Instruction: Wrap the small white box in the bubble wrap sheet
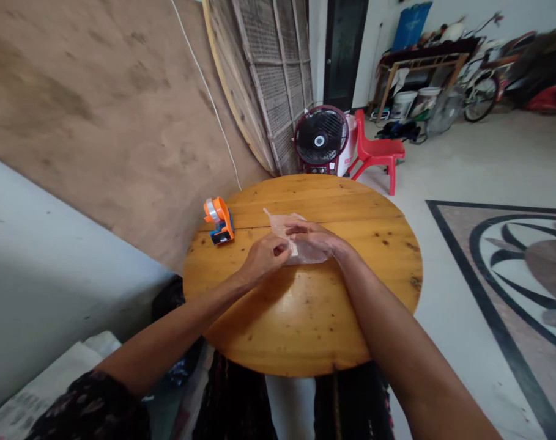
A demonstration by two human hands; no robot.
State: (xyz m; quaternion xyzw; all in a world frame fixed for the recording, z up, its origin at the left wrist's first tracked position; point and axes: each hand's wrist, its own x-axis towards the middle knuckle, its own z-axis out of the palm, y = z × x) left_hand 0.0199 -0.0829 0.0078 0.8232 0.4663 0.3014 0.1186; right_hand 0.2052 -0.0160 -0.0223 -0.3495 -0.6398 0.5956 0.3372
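Observation:
A thin, clear plastic bag (311,254) lies crumpled on the round wooden table (300,318), one corner sticking up at its far left. My left hand (267,253) is closed at the bag's near left side, thumb and fingers pinching the plastic. Beside those fingertips shows a small whitish patch, too unclear to name. My right hand (315,235) reaches over the bag from the right with its fingers stretched out to the left, touching the plastic. Its thumb and palm are hidden.
An orange and blue tape dispenser (220,223) stands at the table's left edge. Past the far edge are a fan (321,137) and a red plastic chair (379,150). A brown wall (122,110) borders the left side.

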